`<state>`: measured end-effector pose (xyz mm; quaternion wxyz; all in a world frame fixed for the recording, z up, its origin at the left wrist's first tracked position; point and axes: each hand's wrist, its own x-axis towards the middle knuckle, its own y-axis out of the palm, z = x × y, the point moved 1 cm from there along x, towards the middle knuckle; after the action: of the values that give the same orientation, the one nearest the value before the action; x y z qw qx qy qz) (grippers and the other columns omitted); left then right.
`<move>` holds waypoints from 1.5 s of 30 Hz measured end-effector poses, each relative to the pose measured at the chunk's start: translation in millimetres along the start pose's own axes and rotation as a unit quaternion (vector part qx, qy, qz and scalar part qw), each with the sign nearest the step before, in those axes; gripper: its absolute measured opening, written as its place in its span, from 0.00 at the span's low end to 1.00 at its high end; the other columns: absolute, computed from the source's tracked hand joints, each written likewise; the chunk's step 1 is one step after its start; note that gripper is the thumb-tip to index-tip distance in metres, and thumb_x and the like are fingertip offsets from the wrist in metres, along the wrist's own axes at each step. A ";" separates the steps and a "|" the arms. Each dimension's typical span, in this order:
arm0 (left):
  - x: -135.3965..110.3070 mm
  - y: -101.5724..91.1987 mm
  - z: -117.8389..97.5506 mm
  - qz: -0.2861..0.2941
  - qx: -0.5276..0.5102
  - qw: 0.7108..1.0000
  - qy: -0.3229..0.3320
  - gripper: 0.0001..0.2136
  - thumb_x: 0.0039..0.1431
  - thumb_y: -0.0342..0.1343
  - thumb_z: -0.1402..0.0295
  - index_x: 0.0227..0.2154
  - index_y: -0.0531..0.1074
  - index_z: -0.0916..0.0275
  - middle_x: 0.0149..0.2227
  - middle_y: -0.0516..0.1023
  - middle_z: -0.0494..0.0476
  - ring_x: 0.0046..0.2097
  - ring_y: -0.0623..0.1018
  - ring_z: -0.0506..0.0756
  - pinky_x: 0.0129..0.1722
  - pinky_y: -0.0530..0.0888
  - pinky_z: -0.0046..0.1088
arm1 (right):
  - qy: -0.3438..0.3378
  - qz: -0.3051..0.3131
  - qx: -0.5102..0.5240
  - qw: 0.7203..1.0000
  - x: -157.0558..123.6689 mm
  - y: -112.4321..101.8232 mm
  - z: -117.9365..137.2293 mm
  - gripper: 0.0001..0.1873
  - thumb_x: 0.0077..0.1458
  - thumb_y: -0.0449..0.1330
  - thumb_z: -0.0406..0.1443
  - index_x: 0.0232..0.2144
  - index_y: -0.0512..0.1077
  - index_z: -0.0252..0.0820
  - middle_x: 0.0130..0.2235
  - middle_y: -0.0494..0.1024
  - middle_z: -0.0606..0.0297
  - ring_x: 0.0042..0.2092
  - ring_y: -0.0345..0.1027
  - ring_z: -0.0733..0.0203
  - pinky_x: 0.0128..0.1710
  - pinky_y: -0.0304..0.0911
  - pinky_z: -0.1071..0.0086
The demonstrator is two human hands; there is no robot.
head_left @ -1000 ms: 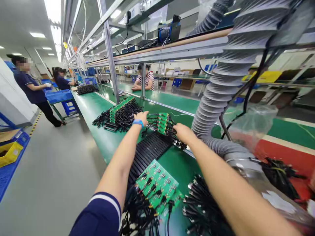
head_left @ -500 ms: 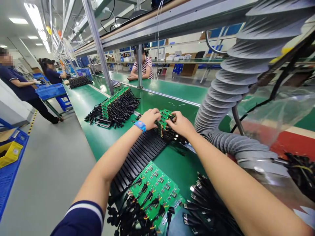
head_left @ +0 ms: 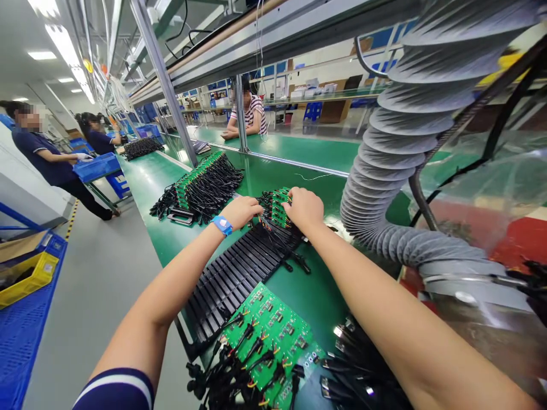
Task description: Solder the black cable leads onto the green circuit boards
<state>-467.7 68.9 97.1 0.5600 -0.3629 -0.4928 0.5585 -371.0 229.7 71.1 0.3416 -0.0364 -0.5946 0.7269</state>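
Between my hands lies a green circuit board strip [head_left: 277, 208] with black cables [head_left: 277, 236] trailing down onto a black slotted rack [head_left: 233, 285]. My right hand [head_left: 304, 210] presses its fingers on the strip's right side. My left hand [head_left: 241, 212] curls against the wires at the strip's left side. Nearer me, a larger green circuit board panel [head_left: 269, 333] lies with black connectors plugged along it. A dark bundle of cable plugs [head_left: 354, 370] sits at the lower right, partly hidden under my right forearm. Farther along, a long board strip with dense black wires [head_left: 205, 188] lies on the bench.
The green bench [head_left: 282, 151] runs away from me. A grey ribbed duct [head_left: 393, 165] curves down on the right beside a metal post [head_left: 162, 74]. A co-worker in a striped top [head_left: 250, 114] sits across the bench, and another person [head_left: 43, 159] stands beside a blue crate [head_left: 97, 167].
My hands have drawn slightly apart from the strip's middle. Its black cables now lie across the top of the rack, and the view has tilted.
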 end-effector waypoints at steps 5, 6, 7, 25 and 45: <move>12.5 4.8 -2.6 0.030 -0.003 0.999 0.010 0.10 0.58 0.47 0.75 0.37 0.73 0.60 0.35 0.74 0.55 0.40 0.72 0.54 0.42 0.67 0.29 | 0.047 0.001 0.036 0.998 9.2 -1.6 -0.2 0.15 0.58 0.54 0.42 0.42 0.65 0.37 0.41 0.69 0.61 0.40 0.65 0.62 0.40 0.66 0.62; 11.6 6.0 -2.1 0.034 -0.004 0.999 0.008 0.10 0.58 0.47 0.75 0.37 0.73 0.59 0.35 0.74 0.55 0.40 0.72 0.54 0.42 0.67 0.28 | 0.058 0.002 0.041 0.997 10.0 -1.3 -1.2 0.15 0.58 0.53 0.42 0.43 0.65 0.37 0.40 0.69 0.62 0.40 0.65 0.62 0.39 0.66 0.63; 10.3 7.0 -1.4 0.037 -0.006 0.999 0.005 0.11 0.57 0.47 0.75 0.37 0.73 0.59 0.35 0.74 0.54 0.40 0.72 0.54 0.42 0.67 0.28 | 0.067 0.003 0.045 0.997 10.3 -0.8 -2.0 0.15 0.58 0.53 0.42 0.43 0.65 0.37 0.40 0.69 0.62 0.39 0.65 0.62 0.39 0.66 0.63; 74.0 4.2 -8.0 0.081 -0.037 0.991 -0.098 0.09 0.55 0.54 0.73 0.39 0.72 0.60 0.39 0.71 0.57 0.43 0.73 0.57 0.42 0.70 0.30 | 0.020 0.045 0.004 0.999 12.5 -0.2 -15.5 0.17 0.57 0.54 0.45 0.39 0.66 0.37 0.37 0.69 0.63 0.38 0.65 0.63 0.39 0.65 0.63; -5.6 21.3 -53.4 -0.010 -0.221 0.933 -0.282 0.27 0.61 0.45 0.66 0.58 0.45 0.75 0.59 0.50 0.80 0.62 0.53 0.65 0.58 0.56 0.46 | -0.078 0.139 0.046 0.986 -24.3 -45.1 23.4 0.17 0.58 0.53 0.42 0.47 0.63 0.39 0.48 0.65 0.58 0.47 0.62 0.57 0.47 0.62 0.56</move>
<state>-421.6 73.5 62.5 0.3088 -0.3005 -0.7451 0.5091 -342.7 199.6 109.4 0.1915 -0.0460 -0.5742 0.7947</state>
